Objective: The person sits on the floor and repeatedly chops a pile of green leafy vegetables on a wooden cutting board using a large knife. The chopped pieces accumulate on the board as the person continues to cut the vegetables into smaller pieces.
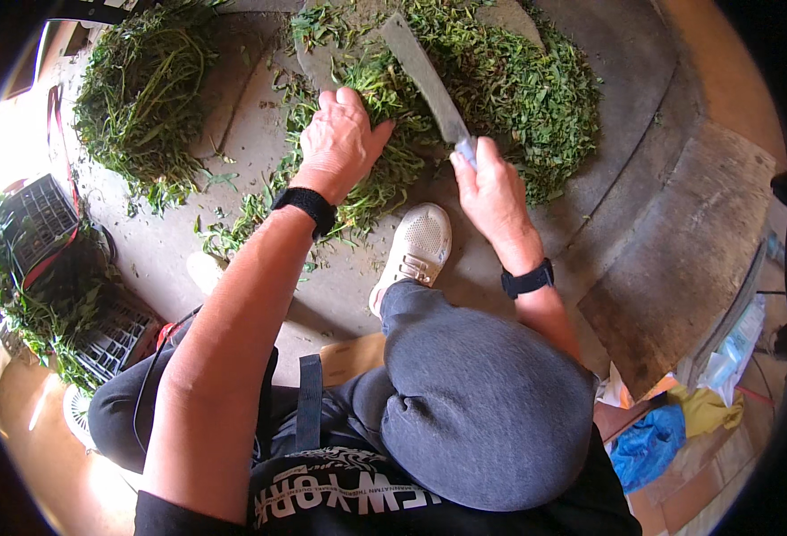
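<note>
My right hand (494, 191) grips the pale handle of a long cleaver-like knife (427, 80). The blade slants up and left above the chopped greens, its broad end near the top of the view. My left hand (343, 137) rests on a bunch of leafy green stems (393, 100), left of the blade, with the thumb spread; whether its fingers close around stems is hidden. Under the bunch lies a board or slab (316, 57), largely covered by greens. A heap of finely chopped leaves (540, 107) spreads to the right of the knife.
A pile of uncut greens (145, 100) lies at upper left on the concrete floor (246, 167). Black plastic crates (115, 335) with more leaves stand at left. At right are a worn wooden board (681, 254) and a blue plastic bag (651, 449). My shoe (420, 238) is close below the greens.
</note>
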Motion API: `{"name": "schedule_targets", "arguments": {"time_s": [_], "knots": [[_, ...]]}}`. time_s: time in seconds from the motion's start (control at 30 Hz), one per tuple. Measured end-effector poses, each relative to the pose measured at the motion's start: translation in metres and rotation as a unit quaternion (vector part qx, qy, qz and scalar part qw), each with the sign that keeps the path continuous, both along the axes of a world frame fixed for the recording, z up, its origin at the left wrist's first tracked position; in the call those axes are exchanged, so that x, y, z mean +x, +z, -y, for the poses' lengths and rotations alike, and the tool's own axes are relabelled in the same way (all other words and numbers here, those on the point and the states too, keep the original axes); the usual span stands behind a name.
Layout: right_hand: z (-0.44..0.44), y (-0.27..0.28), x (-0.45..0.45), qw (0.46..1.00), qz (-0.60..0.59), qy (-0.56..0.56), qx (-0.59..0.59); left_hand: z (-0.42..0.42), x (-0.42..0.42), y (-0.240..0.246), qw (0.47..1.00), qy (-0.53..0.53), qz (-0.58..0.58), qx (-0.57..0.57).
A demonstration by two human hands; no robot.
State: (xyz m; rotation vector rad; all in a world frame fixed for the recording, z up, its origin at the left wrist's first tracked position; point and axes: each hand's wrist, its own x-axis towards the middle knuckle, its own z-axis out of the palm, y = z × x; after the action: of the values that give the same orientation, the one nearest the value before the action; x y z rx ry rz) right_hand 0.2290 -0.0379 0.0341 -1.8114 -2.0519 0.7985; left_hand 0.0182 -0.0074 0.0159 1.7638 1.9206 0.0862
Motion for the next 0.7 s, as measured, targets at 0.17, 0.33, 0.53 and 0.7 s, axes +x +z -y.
{"name": "schedule_targets", "arguments": {"time_s": [0.17,0.33,0.53,0.7], "knots": [[-0.019,0.005,0.009,0.995,-0.062,-0.030,0.068,0.002,0.000,-0.001,1.000,0.018,0.011,-0.014],[-0.006,0.008,-0.008,0.999,-0.048,-0.005,-0.002,0.000,0.001,-0.001,1.000,0.015,0.014,-0.019],[-0.032,0.006,0.002,1.000,-0.002,0.000,0.018,0.001,0.002,-0.001,0.999,0.024,0.018,-0.026],[-0.011,0.008,-0.006,0.990,-0.115,-0.019,0.075,0.000,0.002,-0.001,0.999,0.028,0.021,-0.031]]}}
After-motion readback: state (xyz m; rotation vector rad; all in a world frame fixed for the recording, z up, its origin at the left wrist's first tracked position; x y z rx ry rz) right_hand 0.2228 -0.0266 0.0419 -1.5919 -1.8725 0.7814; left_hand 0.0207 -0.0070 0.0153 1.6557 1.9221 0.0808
